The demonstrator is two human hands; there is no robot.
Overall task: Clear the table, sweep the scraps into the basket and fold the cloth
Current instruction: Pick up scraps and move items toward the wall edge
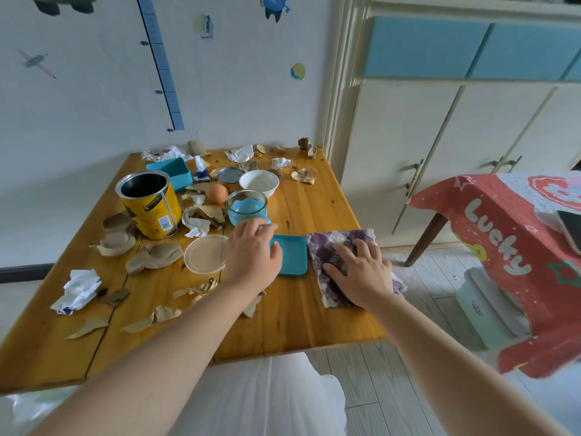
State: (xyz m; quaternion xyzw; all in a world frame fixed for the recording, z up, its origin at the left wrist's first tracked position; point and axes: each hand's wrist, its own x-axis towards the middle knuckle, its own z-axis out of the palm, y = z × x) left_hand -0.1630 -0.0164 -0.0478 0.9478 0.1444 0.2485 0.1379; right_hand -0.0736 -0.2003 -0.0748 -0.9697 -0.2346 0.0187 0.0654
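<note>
The right hand lay flat with its fingers spread, palm down and pressing on the purple-and-white cloth. The left hand was relaxed, its fingers loosely curved and slightly apart; its thumb rested on the near-left corner of a teal tray, though whether the fingers took hold of the tray's edge could not be told. The cloth sat rumpled and roughly rectangular at about 4 o'clock on the wooden table, its right side spilling over the table's edge, and it touched the tray lying just at its 9 o'clock. At the left hand's 9 o'clock lay a round translucent lid, and at its 12 o'clock stood a glass jar with something blue inside. Further toward 12 o'clock were a brown egg, a white bowl and a small tin. A tall yellow can, open at the top, stood at the hand's 10 o'clock, with a teal box behind it. Scraps of brown paper and dry leaves were strewn over the table's left half and far edge, with a crumpled white paper at about 8 o'clock near the left edge.
</note>
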